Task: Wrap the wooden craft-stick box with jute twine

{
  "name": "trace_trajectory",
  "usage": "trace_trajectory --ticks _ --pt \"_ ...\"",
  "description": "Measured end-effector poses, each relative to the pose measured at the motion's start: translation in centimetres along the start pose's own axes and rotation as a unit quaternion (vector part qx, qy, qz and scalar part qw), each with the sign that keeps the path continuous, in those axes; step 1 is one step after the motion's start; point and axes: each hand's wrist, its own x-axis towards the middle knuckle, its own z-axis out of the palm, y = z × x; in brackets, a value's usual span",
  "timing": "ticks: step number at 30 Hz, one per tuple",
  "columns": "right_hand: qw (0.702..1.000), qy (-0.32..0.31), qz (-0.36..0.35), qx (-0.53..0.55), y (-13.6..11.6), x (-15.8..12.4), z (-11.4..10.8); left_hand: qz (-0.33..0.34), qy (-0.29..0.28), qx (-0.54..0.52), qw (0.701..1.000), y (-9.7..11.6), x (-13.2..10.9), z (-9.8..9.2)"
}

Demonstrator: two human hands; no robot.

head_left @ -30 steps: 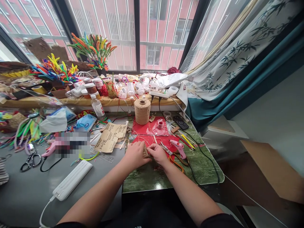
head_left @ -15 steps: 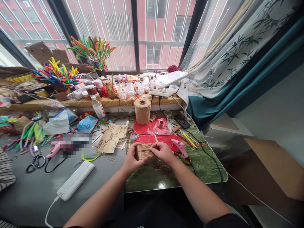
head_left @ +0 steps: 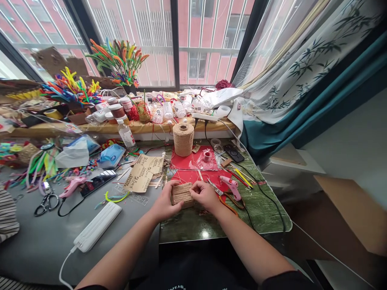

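Note:
A small block wrapped in brown twine (head_left: 182, 194) is between my hands, over the front of the green board. My left hand (head_left: 167, 202) grips its left side, with fingers behind and thumb along the front. My right hand (head_left: 205, 196) is pinched at the block's right end; whether a strand is between the fingertips is too small to tell. Behind them a large spool of twine (head_left: 183, 141) stands upright on a red sheet (head_left: 178, 162). Scissors with orange handles (head_left: 228, 204) and a pink glue gun (head_left: 232, 186) lie just right of my right hand.
Coated paper pieces (head_left: 142, 177), a white power strip (head_left: 98, 226), black scissors (head_left: 46, 203), and a second pink glue gun (head_left: 73, 186) lie to the left. Pencils (head_left: 243, 177), a cable and a black phone (head_left: 234, 153) are at the right. Bottles crowd the sill (head_left: 145, 128).
The view has shifted slightly. My right hand has moved a little toward the left along the block, and the scissors beside it show more. My left hand still holds the block.

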Motion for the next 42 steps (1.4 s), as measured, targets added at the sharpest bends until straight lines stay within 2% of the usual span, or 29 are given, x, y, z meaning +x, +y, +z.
trace_trajectory --ticks 2,4,6,10,16,21,26,30,32,35,38,42 --pt "1.0 -0.003 -0.003 0.002 0.3 0.1 0.2 0.019 -0.007 0.035 0.999 1.7 0.9 -0.1" --pt "1.0 -0.004 -0.003 0.004 0.5 0.1 0.2 0.032 -0.026 0.147 0.988 2.9 1.8 0.2" --pt "1.0 -0.005 -0.001 0.008 0.6 0.1 0.0 0.033 -0.047 0.203 0.977 3.5 2.6 0.7" --pt "0.999 -0.005 0.015 0.039 1.5 0.0 -0.7 0.032 -0.056 0.218 0.974 3.1 3.2 1.5" --pt "0.997 0.006 0.033 0.071 2.8 -0.3 -1.2 0.028 -0.054 0.227 0.972 2.6 3.2 1.6" --pt "0.982 0.007 0.07 0.176 2.9 -0.3 -0.8 0.029 -0.061 0.222 0.973 2.6 3.3 1.6" --pt "0.97 0.011 0.093 0.226 3.0 -0.6 -0.1 0.027 -0.052 0.201 0.978 3.0 3.3 1.4" --pt "0.97 -0.005 0.084 0.227 1.8 -0.9 -0.7 0.014 -0.032 0.165 0.986 2.9 2.2 1.4" --pt "0.982 -0.023 0.049 0.181 0.8 -0.9 -1.4 -0.006 -0.016 0.091 0.996 2.1 1.3 1.8" --pt "0.998 -0.032 -0.032 0.045 -0.6 -0.7 -2.6 -0.036 0.011 -0.068 0.997 0.1 0.2 2.7" --pt "0.996 -0.051 -0.071 -0.034 -1.0 -0.3 -2.9 -0.038 0.006 -0.104 0.994 -1.9 -0.7 3.2" --pt "0.995 -0.061 -0.07 -0.046 -0.9 -0.4 -1.6 -0.032 -0.025 -0.097 0.994 -3.1 -1.7 2.2"
